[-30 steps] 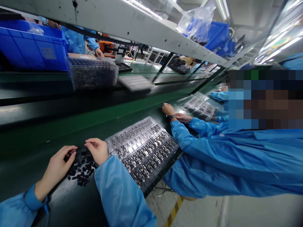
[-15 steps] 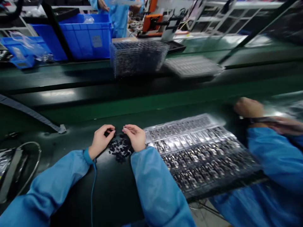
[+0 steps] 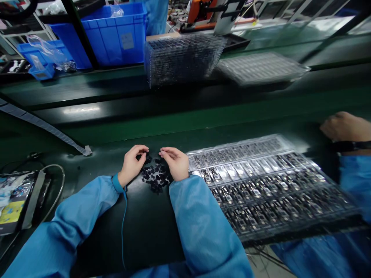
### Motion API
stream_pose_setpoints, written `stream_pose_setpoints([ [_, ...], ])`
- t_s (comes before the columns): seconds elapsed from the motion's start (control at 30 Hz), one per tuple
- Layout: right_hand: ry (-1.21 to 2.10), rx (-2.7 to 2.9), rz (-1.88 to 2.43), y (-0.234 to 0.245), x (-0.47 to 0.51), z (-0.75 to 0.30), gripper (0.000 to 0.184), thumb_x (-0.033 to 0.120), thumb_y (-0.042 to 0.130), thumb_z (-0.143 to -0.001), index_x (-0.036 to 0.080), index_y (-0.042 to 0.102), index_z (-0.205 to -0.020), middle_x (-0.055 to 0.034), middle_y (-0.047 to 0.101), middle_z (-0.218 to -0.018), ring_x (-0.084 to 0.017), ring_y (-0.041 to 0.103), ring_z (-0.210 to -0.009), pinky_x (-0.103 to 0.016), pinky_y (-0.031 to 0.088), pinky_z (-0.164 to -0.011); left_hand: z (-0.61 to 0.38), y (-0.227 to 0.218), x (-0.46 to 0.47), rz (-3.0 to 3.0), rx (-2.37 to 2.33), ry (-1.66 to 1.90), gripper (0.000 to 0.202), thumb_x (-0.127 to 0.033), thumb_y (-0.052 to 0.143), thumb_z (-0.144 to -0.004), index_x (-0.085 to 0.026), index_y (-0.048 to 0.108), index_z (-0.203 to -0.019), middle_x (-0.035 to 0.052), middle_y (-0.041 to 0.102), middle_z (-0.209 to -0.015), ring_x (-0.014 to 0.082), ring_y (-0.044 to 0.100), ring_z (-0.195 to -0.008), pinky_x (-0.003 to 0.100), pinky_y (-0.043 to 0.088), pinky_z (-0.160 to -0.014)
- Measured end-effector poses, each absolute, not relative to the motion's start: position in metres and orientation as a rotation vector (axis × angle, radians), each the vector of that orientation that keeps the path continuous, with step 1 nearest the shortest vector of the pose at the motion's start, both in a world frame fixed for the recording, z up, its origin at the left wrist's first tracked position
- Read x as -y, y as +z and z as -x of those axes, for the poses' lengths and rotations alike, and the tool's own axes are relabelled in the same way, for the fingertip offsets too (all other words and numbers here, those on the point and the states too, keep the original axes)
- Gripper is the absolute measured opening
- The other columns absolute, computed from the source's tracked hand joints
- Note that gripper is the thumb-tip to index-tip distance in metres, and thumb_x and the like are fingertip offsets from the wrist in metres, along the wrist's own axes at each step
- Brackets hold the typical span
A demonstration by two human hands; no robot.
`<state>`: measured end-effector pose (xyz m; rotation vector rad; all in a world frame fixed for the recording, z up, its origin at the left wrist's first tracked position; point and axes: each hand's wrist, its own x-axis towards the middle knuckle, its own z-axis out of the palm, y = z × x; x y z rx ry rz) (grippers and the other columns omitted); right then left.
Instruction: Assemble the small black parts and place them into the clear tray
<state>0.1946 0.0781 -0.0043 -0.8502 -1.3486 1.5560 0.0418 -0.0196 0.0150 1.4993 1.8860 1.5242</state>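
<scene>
Black pieces (image 3: 157, 178), dozens, piled beside two hands (image 3: 131, 166) (image 3: 177, 166), one tray (image 3: 239, 170).

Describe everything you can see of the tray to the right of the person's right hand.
The tray looks like thin, clear, shiny plastic, moulded into four long rows of pockets. Small electronic-looking parts sit in many pockets; the second row from the far side has a run of bare ones. It lies flat, face up, on the dark worktop. Its left edge is close to the right hand and sleeve; contact is unclear. Its right end is blurred.
</scene>
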Motion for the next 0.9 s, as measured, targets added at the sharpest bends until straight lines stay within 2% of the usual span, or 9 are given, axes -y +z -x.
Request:
stream_pose_setpoints([
  [0.1,1.565,1.362,0.852,-0.0039,-0.0784,-0.1950,0.028,0.041,0.079,-0.075,0.018,0.074,-0.089,-0.0080,0.076,-0.085,-0.024,0.075,-0.079,-0.039,0.063,-0.079,-0.0418,0.0159,0.0203,-1.510,-1.898,1.507,0.016,-0.018,0.061,-0.087,-0.019,0.066,-0.103,0.0056,0.068,-0.100,0.0142,0.068,-0.085,0.027,0.057,-0.075],
  [0.3,1.596,1.337,0.845,-0.0012,-0.0760,-0.1948,0.026,0.038,0.078,-0.075,0.018,0.073,-0.089,-0.0069,0.076,-0.084,-0.023,0.075,-0.078,-0.035,0.062,-0.076,-0.0423,0.0189,0.0233,-1.583,-1.974,1.431,0.012,-0.025,0.066,-0.086,-0.019,0.068,-0.096,0.0025,0.066,-0.086,0.0125,0.062,-0.072,0.026,0.052,-0.067],
  [0.53,1.605,1.327,0.851,-0.0049,-0.0750,-0.1928,0.027,0.040,0.074,-0.076,0.017,0.073,-0.091,-0.0072,0.076,-0.085,-0.025,0.075,-0.081,-0.037,0.062,-0.079,-0.0425,0.0232,0.0248,-1.609,-1.970,1.347,0.015,-0.030,0.063,-0.087,-0.019,0.067,-0.095,0.0030,0.065,-0.090,0.0142,0.062,-0.075,0.027,0.052,-0.070],
  [0.9,1.572,1.361,0.862,-0.0044,-0.0748,-0.1946,0.024,0.037,0.071,-0.078,0.017,0.075,-0.092,-0.0073,0.077,-0.085,-0.025,0.075,-0.084,-0.039,0.061,-0.084,-0.0409,0.0200,0.0249,-1.669,-2.006,1.343,0.013,-0.024,0.058,-0.087,-0.018,0.066,-0.096,0.0032,0.064,-0.092,0.0138,0.060,-0.075,0.028,0.051,-0.072],
])
